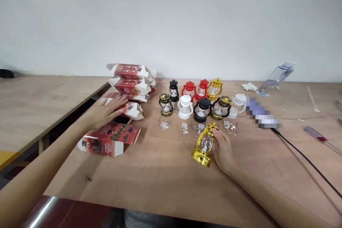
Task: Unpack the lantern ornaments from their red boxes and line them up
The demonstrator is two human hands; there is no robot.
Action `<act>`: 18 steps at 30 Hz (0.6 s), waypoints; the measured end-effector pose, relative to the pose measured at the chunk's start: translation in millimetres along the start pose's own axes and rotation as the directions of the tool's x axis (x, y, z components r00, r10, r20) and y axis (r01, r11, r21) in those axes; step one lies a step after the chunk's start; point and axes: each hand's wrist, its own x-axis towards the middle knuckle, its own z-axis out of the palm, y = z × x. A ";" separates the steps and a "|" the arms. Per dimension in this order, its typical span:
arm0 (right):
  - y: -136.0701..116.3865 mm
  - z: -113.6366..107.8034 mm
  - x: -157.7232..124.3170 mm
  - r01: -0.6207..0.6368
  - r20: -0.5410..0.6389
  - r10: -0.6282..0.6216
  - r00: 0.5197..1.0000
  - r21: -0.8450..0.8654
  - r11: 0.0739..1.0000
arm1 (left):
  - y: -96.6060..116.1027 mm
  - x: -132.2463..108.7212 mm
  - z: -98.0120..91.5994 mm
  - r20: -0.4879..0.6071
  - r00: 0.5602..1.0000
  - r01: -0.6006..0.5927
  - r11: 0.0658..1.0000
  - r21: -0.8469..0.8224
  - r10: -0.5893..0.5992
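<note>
A shiny gold toy lantern (205,146) is tilted in my right hand (223,149), whose fingers close around its right side above the table. My left hand (107,110) reaches to the stack of red printed boxes (129,87), its fingers stretched out flat over a lower box (132,109). Just below that hand lie open red boxes (103,146) with a white inner flap showing. Behind the gold lantern, two rows of small lanterns stand upright, among them a white one (185,107), a black one (202,109) and a red one (189,91).
Bent wire handles (184,136) and small metal parts lie before the lanterns. At the right are a tilted water bottle (276,78), a blurred-out device (262,114) with a black cable (307,158), and a screwdriver (316,133). A gap divides the tables at left.
</note>
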 end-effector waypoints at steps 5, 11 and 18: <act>0.3 -0.7 -0.4 0.014 0.002 -0.014 1.000 -0.019 1.000 | -7.9 -27.5 13.6 0.191 0.981 0.049 0.995 -0.092 -0.031; -2.1 1.9 -1.6 -0.004 -0.021 0.004 1.000 0.005 1.000 | -7.6 -32.4 18.5 0.326 0.943 0.110 0.987 -0.120 -0.065; -3.1 3.0 -1.0 -0.025 -0.057 0.026 0.998 0.018 1.000 | -3.3 -38.9 -1.1 -0.095 0.993 0.066 0.995 -0.080 -0.073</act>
